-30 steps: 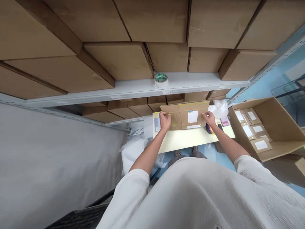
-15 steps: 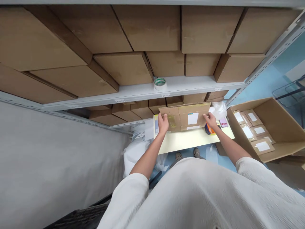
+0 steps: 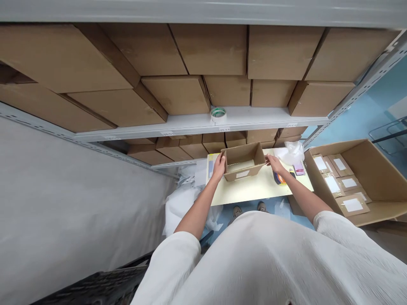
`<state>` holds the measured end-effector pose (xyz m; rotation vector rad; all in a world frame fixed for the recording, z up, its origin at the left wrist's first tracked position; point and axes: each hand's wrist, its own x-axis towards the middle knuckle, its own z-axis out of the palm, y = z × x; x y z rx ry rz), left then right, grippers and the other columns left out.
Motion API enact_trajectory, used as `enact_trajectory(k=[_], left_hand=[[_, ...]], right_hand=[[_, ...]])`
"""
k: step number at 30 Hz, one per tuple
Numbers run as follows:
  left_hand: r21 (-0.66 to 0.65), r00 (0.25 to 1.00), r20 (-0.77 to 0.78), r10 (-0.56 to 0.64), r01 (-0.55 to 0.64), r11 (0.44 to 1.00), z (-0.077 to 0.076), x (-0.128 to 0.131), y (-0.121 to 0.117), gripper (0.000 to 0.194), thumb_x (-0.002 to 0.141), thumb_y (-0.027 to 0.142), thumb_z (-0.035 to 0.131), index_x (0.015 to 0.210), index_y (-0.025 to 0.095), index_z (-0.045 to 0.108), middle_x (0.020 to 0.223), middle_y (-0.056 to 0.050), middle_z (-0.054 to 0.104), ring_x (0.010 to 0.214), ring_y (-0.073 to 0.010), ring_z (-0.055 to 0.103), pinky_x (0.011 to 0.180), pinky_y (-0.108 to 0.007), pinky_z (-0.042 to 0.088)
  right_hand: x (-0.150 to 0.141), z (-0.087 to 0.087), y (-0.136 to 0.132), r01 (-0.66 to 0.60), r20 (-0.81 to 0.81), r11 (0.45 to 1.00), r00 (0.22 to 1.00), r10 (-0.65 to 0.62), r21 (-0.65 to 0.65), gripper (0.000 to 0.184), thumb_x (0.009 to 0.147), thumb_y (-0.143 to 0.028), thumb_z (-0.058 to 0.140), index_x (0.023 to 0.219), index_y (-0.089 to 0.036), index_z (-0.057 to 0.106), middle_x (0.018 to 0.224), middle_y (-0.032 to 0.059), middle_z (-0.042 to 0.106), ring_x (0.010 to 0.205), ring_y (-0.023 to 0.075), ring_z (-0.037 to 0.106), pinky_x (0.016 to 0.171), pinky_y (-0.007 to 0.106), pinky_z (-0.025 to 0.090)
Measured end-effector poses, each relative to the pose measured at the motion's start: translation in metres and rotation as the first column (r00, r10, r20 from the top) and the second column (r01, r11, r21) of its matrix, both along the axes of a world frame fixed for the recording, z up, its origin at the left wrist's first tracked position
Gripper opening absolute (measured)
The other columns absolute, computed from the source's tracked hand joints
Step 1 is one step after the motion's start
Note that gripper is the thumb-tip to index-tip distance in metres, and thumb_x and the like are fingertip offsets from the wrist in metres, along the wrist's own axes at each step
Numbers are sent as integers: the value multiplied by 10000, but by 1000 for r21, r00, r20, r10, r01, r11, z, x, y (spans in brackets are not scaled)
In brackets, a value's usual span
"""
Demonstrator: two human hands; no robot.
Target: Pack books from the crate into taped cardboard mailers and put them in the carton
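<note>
A cardboard box (image 3: 253,170) is held squared out above the cream tabletop (image 3: 241,195), with the tabletop visible through it. A white label (image 3: 242,174) is on its near wall. My left hand (image 3: 219,166) is closed around the box's left wall. At the right wall is my right hand (image 3: 274,164), its fingers pinched at the edge. Just below my right wrist lies an orange and dark blue object (image 3: 279,179), partly hidden by the forearm.
Boxes (image 3: 216,51) fill the shelves ahead. A tape roll (image 3: 218,115) sits on the shelf edge (image 3: 187,123). To the right, a large carton (image 3: 378,169) holds several labelled packages. Plastic wrap (image 3: 294,152) and a purple item (image 3: 299,168) are on the table. White sheeting (image 3: 181,207) lies left.
The cardboard was folded flat between my hands and is now opened into a box shape. My right hand has shifted slightly left, and the view has tilted a little.
</note>
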<state>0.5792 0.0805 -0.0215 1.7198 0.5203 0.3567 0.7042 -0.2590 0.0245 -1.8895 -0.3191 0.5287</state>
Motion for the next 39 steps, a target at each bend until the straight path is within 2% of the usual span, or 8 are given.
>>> enact_trajectory(k=[7, 10, 15, 19, 24, 28, 34, 39], left_hand=[[-126, 996, -14, -87, 84, 988, -9, -4, -2, 653, 976, 416, 709, 1592, 249, 566, 1636, -136, 597, 1447, -309, 623, 1259, -516, 472], [-122, 995, -3, -101, 99, 988, -10, -4, 1, 715, 919, 303, 746, 1602, 252, 540, 1617, -161, 597, 1419, -308, 636, 1244, -536, 478], [-126, 995, 12, -97, 98, 987, -13, -1, 6, 818, 848, 183, 741, 1619, 296, 491, 1658, -159, 535, 1396, -290, 641, 1200, -525, 512], [-139, 997, -7, -83, 81, 987, -15, 3, 8, 781, 803, 147, 757, 1543, 283, 546, 1648, -161, 529, 1358, -292, 656, 1142, -507, 560], [-171, 999, -8, -36, 34, 985, -19, 7, 9, 736, 779, 151, 791, 1475, 269, 585, 1615, -173, 549, 1338, -308, 667, 1086, -499, 593], [-166, 1000, -8, -30, 28, 986, -20, 6, 10, 744, 778, 186, 815, 1480, 282, 589, 1602, -161, 564, 1335, -301, 670, 1080, -482, 597], [-126, 991, -4, -135, 134, 983, -12, 1, 8, 667, 826, 216, 731, 1476, 267, 591, 1631, -151, 535, 1384, -290, 643, 1098, -476, 591], [-168, 989, -8, -147, 144, 975, -2, 1, 8, 530, 761, 181, 656, 1285, 242, 696, 1630, -127, 549, 1447, -302, 612, 1163, -491, 548]], right_hand=[[14, 6, 8, -116, 31, 993, 993, 116, -18, 477, 885, -702, 704, 845, -233, 632, 847, 46, 709, 848, 222, 668, 816, 374, 577], [20, -3, 14, -98, 76, 993, 992, 103, -62, 450, 797, -636, 800, 951, -241, 650, 863, 25, 681, 823, 218, 635, 778, 375, 584], [31, -13, 22, -48, 172, 995, 983, 63, -92, 922, 721, -420, 861, 1567, -289, 521, 1361, 116, 618, 922, 226, 654, 850, 447, 637], [35, -4, 23, -129, 188, 989, 972, 141, -77, 1062, 735, -337, 842, 1703, -341, 405, 1552, 148, 512, 1060, 262, 664, 972, 499, 635], [34, 12, 21, -180, 22, 982, 983, 181, -56, 963, 771, -370, 848, 1660, -351, 479, 1604, 120, 548, 1215, 303, 641, 1054, 504, 611], [38, 15, 18, -187, -70, 982, 980, 188, 14, 804, 781, -373, 786, 1556, -353, 575, 1560, 89, 601, 1181, 269, 666, 1062, 486, 600], [42, 9, 25, -105, 120, 993, 987, 110, -49, 572, 737, -367, 776, 1286, -277, 644, 1434, 92, 633, 904, 198, 661, 919, 444, 623], [44, 12, 29, -156, 184, 985, 969, 167, -74, 290, 763, -313, 691, 1049, -281, 729, 1324, 68, 672, 1203, 273, 649, 1128, 493, 542]])
